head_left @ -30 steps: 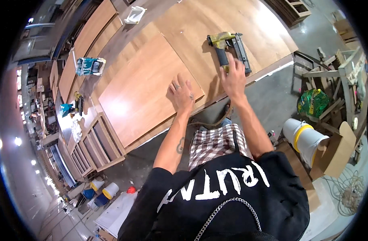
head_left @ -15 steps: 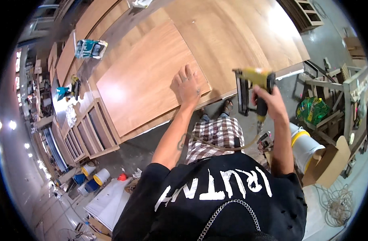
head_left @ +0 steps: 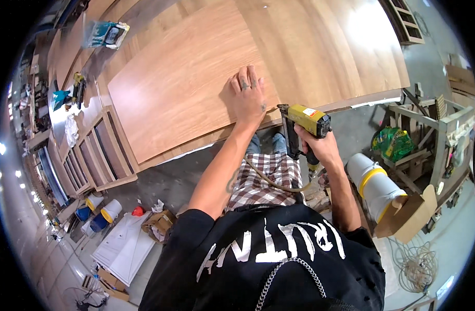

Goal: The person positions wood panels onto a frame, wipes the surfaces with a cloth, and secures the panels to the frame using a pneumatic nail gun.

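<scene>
My left hand (head_left: 249,98) lies on the smaller reddish wood panel (head_left: 180,78), near its right front corner, fingers extended over the surface. That panel rests on a larger, paler wood sheet (head_left: 320,57). In my right hand (head_left: 320,146) is a yellow and black nail gun (head_left: 307,119), gripped by its handle. Its nose points toward the panel's front right corner; whether it touches the wood I cannot tell. An air hose (head_left: 271,181) runs from the handle's base across my checked shorts (head_left: 263,176).
Slatted wooden frames (head_left: 105,147) stand at the left. A teal package (head_left: 109,34) and another nail gun (head_left: 79,89) lie farther back. To my right are white buckets (head_left: 369,176), a cardboard box (head_left: 408,215), a green bag (head_left: 393,142) and a coiled hose (head_left: 416,264).
My right hand has brought the nail gun leftward to the panel's front right corner. My left hand stays on the panel, and the view has shifted slightly.
</scene>
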### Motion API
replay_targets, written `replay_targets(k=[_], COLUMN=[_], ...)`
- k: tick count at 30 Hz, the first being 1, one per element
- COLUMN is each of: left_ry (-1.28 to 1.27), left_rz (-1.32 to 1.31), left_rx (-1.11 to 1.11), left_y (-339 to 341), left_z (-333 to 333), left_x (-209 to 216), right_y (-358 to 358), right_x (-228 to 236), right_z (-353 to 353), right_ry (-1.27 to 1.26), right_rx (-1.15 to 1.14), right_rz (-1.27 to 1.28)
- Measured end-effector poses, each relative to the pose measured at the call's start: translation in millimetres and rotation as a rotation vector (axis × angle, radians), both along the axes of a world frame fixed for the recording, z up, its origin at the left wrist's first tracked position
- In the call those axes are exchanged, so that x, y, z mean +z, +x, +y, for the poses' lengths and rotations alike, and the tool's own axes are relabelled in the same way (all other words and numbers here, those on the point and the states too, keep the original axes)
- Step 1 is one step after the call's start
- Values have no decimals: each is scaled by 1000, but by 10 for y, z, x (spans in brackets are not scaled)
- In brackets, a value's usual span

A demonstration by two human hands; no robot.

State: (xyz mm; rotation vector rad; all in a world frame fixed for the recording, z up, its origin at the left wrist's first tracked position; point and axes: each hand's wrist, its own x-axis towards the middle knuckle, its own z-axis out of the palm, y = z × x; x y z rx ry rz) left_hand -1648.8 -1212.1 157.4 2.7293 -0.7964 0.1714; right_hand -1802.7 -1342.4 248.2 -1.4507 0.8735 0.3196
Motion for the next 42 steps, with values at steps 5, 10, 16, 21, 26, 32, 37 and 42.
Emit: replay_targets(k=[5,10,16,21,26,32,37,42], left_ry=[-31,-36,-40,-32,-27,-49,-23,-110], left_rz=[11,-45,-4,-61,-46,-46,-49,77], left_rx=[-5,-6,-4,-10,-1,2,6,-4], left_y=[11,12,21,5,9,16,10,-5], left_z=[16,1,26,26,29,-3,66,45], left_x=[3,35,-33,-37,-42,9,-13,-37], right_y=[11,3,46,42,62,87,148,130], right_x=[26,19,58,46,34,122,153,575], right_z=[48,92,148,189,195,211,237,-94], right_ry=[-41,-40,-46,-68,-75,-108,-242,-327], right_rx=[8,-23,-59,-92,-89,-89,-21,55], right_rz=[43,42,69,4,1,47,66,134])
